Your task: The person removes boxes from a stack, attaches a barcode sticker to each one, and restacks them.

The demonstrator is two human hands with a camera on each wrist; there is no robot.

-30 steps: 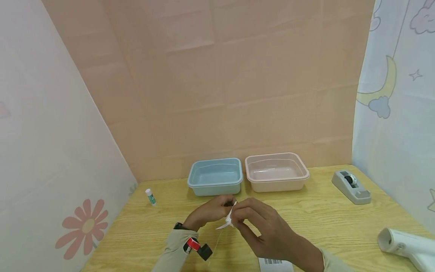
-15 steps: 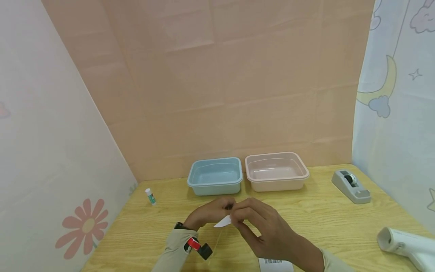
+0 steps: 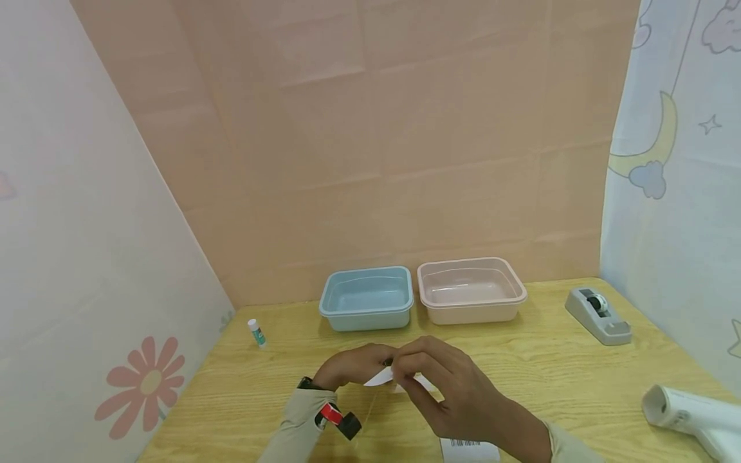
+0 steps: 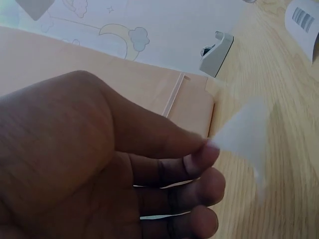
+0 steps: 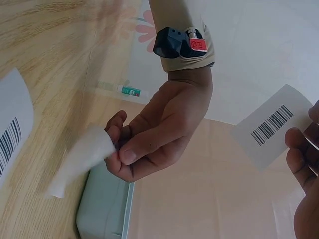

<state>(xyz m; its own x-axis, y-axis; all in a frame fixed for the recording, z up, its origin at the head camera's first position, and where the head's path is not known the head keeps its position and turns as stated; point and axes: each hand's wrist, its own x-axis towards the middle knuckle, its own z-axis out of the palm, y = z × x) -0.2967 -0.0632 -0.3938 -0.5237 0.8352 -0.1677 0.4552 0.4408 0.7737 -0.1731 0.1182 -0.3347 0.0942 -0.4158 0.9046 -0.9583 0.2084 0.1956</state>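
Observation:
My left hand pinches a thin white slip of paper between thumb and index finger. The slip is motion-blurred and hangs down over the table in the right wrist view. My right hand pinches a white barcode label by one edge, its printed side showing in the right wrist view. In the head view both hands are close together above the table, and only a pale edge of the label shows by the right fingertips. Slip and label are apart in the right wrist view.
Another barcode label lies at the table's front. A blue bin and a pink bin stand at the back. A glue stick is on the left; a tape dispenser and a white paper roll are on the right.
The white paper between the hands has come apart into a label in my right hand and a slip in my left. The left hand has turned and dipped slightly; the right hand barely moved.

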